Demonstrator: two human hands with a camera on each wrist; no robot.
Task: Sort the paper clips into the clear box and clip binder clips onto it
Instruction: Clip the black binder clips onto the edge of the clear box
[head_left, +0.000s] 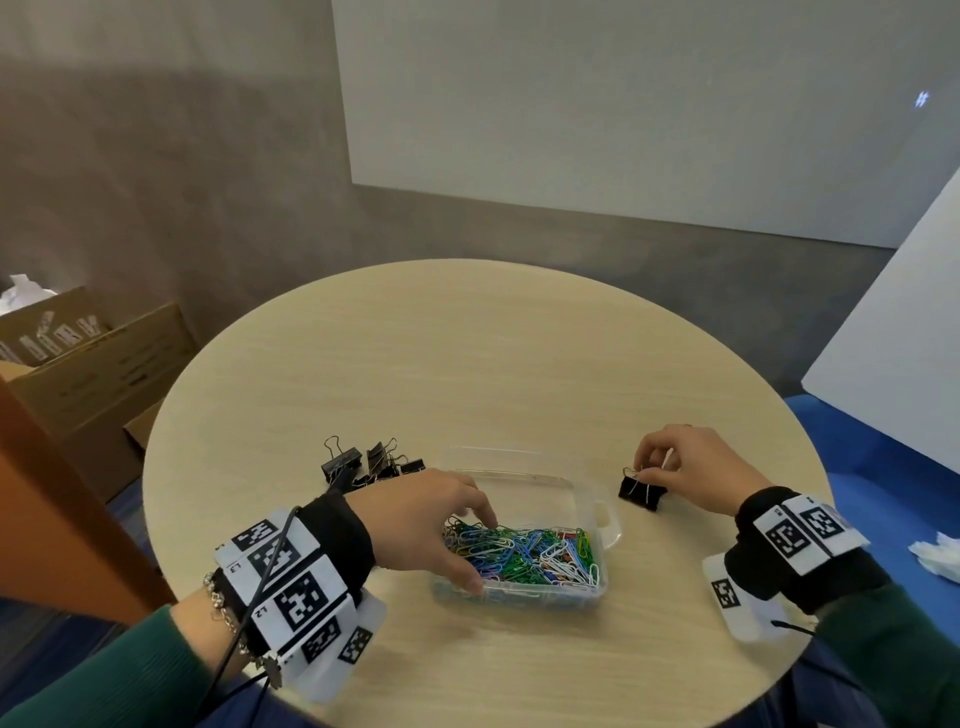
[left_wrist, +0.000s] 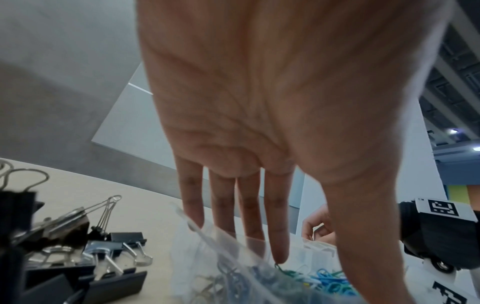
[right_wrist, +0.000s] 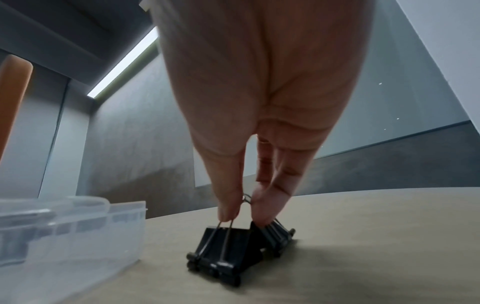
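Two hands work: right hand (head_left: 691, 470) pinches a binder clip (head_left: 640, 491); left hand (head_left: 431, 525), fingers loose, steadies the clear box (head_left: 608, 514). Next, squeeze it open over the rim.

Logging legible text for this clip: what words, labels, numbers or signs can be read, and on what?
"L3": on the left wristband tag, small and sideways.
Square code markers on both wristbands: patterns, no words.
Print on the cardboard boxes: too blurred to read.
Binder clips, clear box: no text visible.
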